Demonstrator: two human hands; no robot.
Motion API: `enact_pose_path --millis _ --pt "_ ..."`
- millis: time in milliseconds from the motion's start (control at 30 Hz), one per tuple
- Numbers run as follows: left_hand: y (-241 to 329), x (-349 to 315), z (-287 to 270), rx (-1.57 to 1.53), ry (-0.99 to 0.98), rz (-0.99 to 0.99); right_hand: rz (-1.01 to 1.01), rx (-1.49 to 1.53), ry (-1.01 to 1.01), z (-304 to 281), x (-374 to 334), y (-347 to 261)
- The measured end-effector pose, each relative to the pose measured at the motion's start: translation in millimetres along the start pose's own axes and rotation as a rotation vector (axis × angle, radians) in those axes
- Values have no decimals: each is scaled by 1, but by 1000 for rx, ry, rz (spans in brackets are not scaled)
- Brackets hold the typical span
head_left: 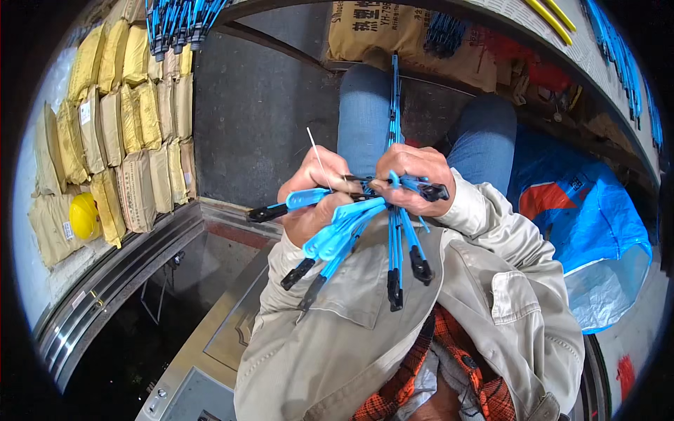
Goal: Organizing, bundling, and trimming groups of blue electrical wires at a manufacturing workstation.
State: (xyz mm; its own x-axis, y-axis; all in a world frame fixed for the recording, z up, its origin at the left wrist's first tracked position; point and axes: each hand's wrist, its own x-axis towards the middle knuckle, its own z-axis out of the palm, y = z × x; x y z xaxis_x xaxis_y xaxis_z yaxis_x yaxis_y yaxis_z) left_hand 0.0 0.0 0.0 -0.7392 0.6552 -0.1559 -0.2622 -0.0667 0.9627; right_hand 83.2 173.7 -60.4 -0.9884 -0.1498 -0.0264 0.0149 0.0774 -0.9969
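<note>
Above my lap I hold a bundle of blue plastic strips [356, 214] with black clip-like ends, gathered in the middle and fanned out both ways. My left hand [314, 193] is closed round the bundle's left side, thumb and fingers pinched together. A thin white strand, like a cable tie [318, 158], sticks up from its fingers. Closed on the right side of the same bundle is my right hand [418, 175], its fingertips meeting the left ones at the middle. Some long strips [394, 105] point away past my knees. The exact pinch point is hidden by the fingers.
Stacked yellow and tan sacks [140, 168] stand at the left, a yellow helmet [85, 216] on them. More blue strips hang at the top left [184, 24] and lie on the curved table [604, 91] at right. A blue-and-white plastic bag [597, 245] lies beside my right arm.
</note>
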Motion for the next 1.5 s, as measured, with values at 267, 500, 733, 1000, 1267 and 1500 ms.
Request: enact_pose_path --millis 267,500,733,1000,1267,1500 --pt "-1 17 11 -105 -27 136 -381 292 261 -2 3 -29" --pt "-7 30 28 54 -191 228 -303 227 276 -20 -9 -54" --pt "-4 39 25 82 -458 105 -262 451 333 -14 -18 -44" --pt "-8 48 19 152 -534 77 -161 420 357 -22 -13 -47" --pt "-6 49 12 148 -556 70 -236 327 193 -32 -5 -47" --pt "-3 58 0 200 -724 72 -231 356 164 -27 -1 -47"
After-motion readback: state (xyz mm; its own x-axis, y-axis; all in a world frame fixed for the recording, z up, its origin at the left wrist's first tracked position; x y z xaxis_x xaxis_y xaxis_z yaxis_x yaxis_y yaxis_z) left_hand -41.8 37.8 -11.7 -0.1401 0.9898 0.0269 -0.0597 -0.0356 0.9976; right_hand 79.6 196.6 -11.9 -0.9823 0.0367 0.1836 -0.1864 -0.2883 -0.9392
